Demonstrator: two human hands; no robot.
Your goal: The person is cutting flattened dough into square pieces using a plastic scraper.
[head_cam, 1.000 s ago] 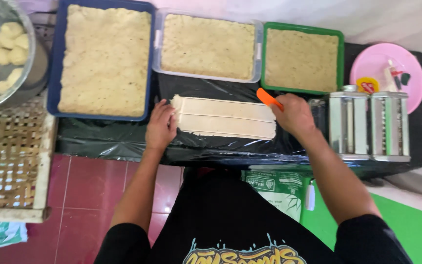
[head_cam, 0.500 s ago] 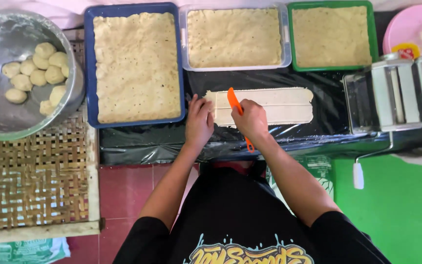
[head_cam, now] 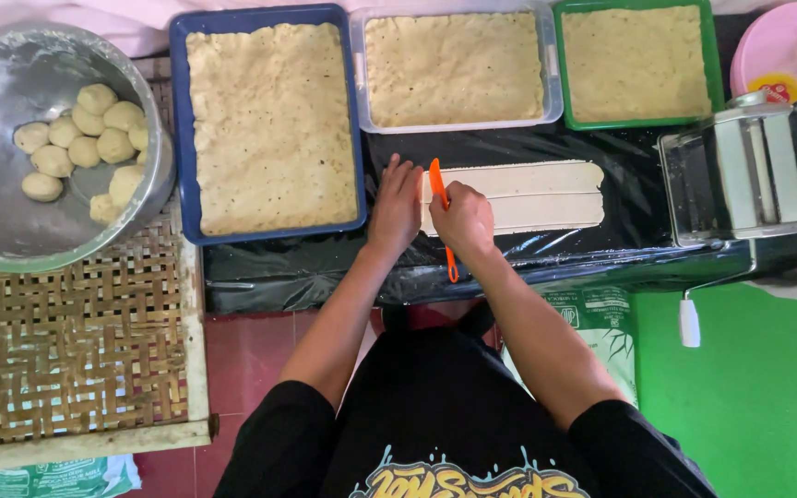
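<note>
Dough strip (head_cam: 528, 195) lies on the black-covered table (head_cam: 638, 240). Right hand (head_cam: 463, 219) grips orange cutter (head_cam: 442, 214) at the strip's left end; left hand (head_cam: 397, 205), open, presses flat beside it. Risk: a slanted cutter could give a ragged edge.

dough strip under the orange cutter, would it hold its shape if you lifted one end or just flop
Probably flop: the dough strip lies rolled thin and flat on black plastic sheeting. It may also stretch or tear, since lengthwise lines already run along it. The left hand presses flat at its end while the right hand works the orange cutter, suggesting it slides easily.
</note>
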